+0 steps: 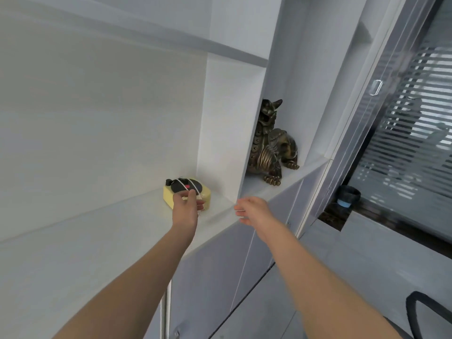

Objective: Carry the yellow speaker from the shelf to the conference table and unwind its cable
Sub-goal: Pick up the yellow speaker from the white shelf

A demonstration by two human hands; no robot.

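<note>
The yellow speaker (171, 195) sits on the white shelf (122, 216), close to a vertical divider. It has a black round top with a red spot, and a white cable (182, 185) is wound over it. My left hand (186, 206) is at the speaker's front, fingers curled against its near side, covering part of it. My right hand (252, 210) hovers to the right, at the shelf's front edge, fingers loosely apart and holding nothing.
A bronze beast figurine (274, 148) stands in the adjoining shelf bay right of the divider (225, 133). Cabinet doors (220, 277) lie below the shelf. A glass door with blinds (403, 143) is at right, a dark cup (347, 195) on its sill.
</note>
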